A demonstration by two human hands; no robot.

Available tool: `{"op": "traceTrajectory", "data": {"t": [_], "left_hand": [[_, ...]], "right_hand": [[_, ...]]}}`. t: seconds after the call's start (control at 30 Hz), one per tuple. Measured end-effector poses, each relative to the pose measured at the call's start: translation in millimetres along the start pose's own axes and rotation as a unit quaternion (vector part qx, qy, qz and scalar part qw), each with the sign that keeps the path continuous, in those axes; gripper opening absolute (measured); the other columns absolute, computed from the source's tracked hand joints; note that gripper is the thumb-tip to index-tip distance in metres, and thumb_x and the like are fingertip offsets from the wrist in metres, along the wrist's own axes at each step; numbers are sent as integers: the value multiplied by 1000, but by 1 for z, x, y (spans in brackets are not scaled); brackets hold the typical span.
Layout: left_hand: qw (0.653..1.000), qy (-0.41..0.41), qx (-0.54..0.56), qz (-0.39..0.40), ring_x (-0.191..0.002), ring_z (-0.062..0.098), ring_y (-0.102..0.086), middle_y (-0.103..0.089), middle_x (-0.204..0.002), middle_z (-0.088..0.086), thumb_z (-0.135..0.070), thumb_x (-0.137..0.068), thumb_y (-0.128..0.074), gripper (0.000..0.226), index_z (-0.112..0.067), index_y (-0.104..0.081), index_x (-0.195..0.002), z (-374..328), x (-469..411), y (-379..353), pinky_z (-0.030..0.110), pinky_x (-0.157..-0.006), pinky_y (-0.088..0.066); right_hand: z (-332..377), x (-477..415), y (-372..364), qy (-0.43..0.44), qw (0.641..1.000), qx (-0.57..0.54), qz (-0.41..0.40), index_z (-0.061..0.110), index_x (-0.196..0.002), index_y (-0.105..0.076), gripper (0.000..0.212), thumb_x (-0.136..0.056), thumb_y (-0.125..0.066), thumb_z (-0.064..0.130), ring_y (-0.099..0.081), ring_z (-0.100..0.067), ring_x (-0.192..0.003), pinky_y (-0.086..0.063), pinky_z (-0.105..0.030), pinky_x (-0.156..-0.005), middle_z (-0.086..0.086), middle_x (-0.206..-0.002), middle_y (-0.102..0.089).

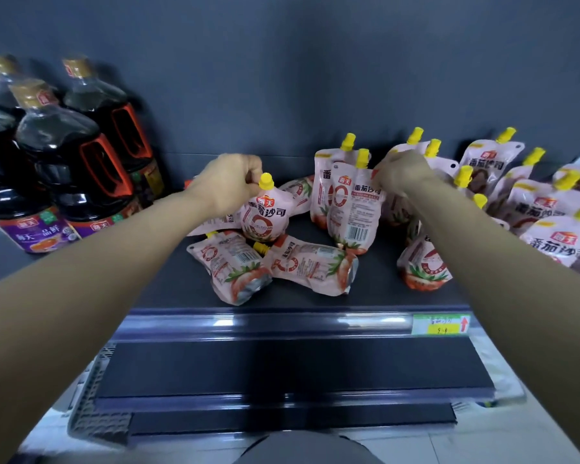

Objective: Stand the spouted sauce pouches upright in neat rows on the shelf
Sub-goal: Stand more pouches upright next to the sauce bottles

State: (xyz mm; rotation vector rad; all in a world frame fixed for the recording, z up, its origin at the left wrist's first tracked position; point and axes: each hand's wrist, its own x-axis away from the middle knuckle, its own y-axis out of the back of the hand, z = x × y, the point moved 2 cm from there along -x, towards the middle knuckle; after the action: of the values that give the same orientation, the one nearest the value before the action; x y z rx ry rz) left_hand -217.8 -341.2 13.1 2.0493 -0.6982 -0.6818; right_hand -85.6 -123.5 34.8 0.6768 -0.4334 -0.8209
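**Shelf stocking, mid-task.** The shelf (168, 289) carries sauce pouches in three conditions.

- **Right:** the rows of pouches (546, 209) stand upright with yellow caps up, packed close from the back wall toward the front. This part looks done, though the spacing is uneven.
- **Middle:** a pair of upright pouches (352, 209) stands one just behind the other, the front one with its barcode side outward.
- **Front centre:** two fallen pouches (312, 266) lie flat and touch each other. More pouches lie behind them, partly hidden by the left hand.

The left hand (228, 182) pinches the top of a raised pouch (265, 216) just beside its yellow cap (266, 181) and holds it upright above the fallen ones. Whether its base rests on the shelf cannot be told.

The right hand (402, 172) shows its back, fingers curled among the tops of the middle pouches. Whether it grips one cannot be told. A front pouch (422, 262) stands below the right forearm, partly hidden.

Dark bottles (64, 169) stand at left, apart from the pouches. A price tag (441, 324) sits on the front rail.

Judged progress is somewhat over half. Left to do are setting down the raised pouch, standing up the fallen ones and squaring the middle group.
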Motion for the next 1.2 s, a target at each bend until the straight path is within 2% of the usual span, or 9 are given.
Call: {"op": "traceTrajectory", "data": {"t": [0.17,0.27,0.53,0.63,0.73,0.83,0.9,1.03,1.2], "left_hand": [[1000,3,-8,22,-85,25,-61,-68,-90,6,-15,-87,-62,3,-14,-64,-88,0,2,-5,33,-78,-47],[1000,8,-8,12,-88,30,-62,-68,-88,9,-17,-86,-64,10,-8,-67,-90,1,4,-5,35,-79,-48],[1000,15,-17,10,-88,30,-62,-69,-93,12,-16,-87,-63,14,-9,-70,-97,-3,5,-3,38,-81,-51],[1000,19,-18,0,-85,31,-61,-69,-90,13,-16,-88,-61,15,-8,-70,-97,-5,7,-3,38,-80,-51],[999,26,-25,-12,-75,29,-55,-65,-81,12,-18,-89,-59,15,-8,-70,-91,-5,8,-3,33,-73,-46],[999,35,-22,-30,-70,28,-48,-58,-71,11,-20,-89,-59,19,-6,-66,-79,-5,9,-3,31,-67,-42],[997,55,-16,-41,-67,27,-41,-47,-62,7,-20,-90,-59,26,-7,-57,-67,-1,10,-2,29,-64,-34],[993,95,25,-73,-64,26,-32,-33,-52,3,-20,-89,-60,41,-12,-44,-53,11,16,8,27,-61,-28],[980,110,87,-142,-62,22,-41,-56,-61,14,-20,-87,-61,17,-7,-69,-79,19,30,34,29,-62,-40]], "right_hand": [[11,11,3,12,990,140,-7,2,-120,-59,42,-101,-30,26,-54,-29,-119,-38,-29,-79,-12,-129,-58],[13,16,5,17,986,164,1,2,-127,-55,42,-101,-34,25,-51,-31,-123,-40,-34,-97,-13,-132,-56],[7,9,11,35,987,158,13,2,-120,-61,35,-86,-61,9,-54,-33,-120,-44,-32,-85,-18,-126,-60],[8,10,11,44,981,190,-5,0,-116,-64,32,-90,-56,17,-56,-33,-116,-46,-33,-92,-18,-120,-63],[11,10,12,104,979,151,-93,0,-100,-64,21,-88,-53,14,-58,-36,-107,-46,-34,-86,-17,-103,-65],[23,24,9,213,953,109,-187,8,-105,-64,26,-81,-54,5,-58,-32,-106,-47,-39,-90,-13,-111,-65],[36,41,-2,284,944,76,-151,7,-101,-65,23,-82,-53,4,-60,-27,-101,-48,-37,-87,-9,-105,-67],[40,59,-46,308,930,180,88,2,-101,-69,19,-86,-59,11,-62,-23,-100,-50,-34,-89,-7,-102,-68],[20,55,-95,232,866,358,261,-1,-120,-60,41,-90,-60,27,-58,-31,-111,-47,-43,-99,-16,-123,-61]]}}
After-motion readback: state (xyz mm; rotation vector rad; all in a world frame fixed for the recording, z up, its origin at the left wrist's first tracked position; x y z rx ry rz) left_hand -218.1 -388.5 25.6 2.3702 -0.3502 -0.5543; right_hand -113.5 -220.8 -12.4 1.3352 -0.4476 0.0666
